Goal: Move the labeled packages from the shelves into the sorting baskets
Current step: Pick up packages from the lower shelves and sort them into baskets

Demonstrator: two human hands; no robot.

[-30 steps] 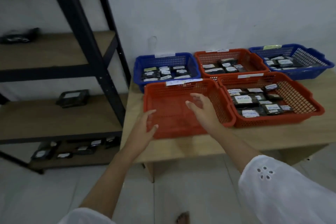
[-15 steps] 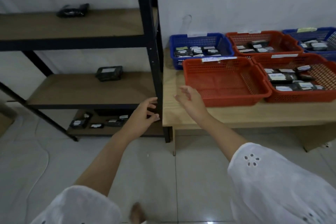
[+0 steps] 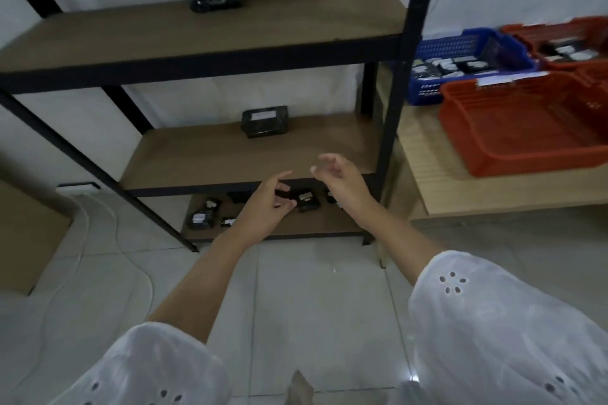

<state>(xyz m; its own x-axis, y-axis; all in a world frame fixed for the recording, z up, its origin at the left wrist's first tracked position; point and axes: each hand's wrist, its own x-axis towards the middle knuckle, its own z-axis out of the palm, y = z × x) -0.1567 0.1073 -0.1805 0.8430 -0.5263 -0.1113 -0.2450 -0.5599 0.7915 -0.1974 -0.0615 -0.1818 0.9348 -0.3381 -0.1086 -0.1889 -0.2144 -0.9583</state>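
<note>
Package (image 3: pixel 308 200) on btm shelf (image 3: pixel 312 223) shows between L grip (image 3: pixel 266 207), R grip (image 3: pixel 342 181); both loose, empty.

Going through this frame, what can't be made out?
Head view:
- Labels on the bottom-shelf packages: too small, blurred.
- One package: mostly hidden behind the right hand.
- Rear red basket: cut off by right edge.
- Middle-shelf package label: blurred.

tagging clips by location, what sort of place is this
Probably a small storeroom or parcel sorting corner. A black metal shelf rack holds a few labeled packages. Beside it, a wooden table carries a red basket and a blue basket with more packages inside.
</note>
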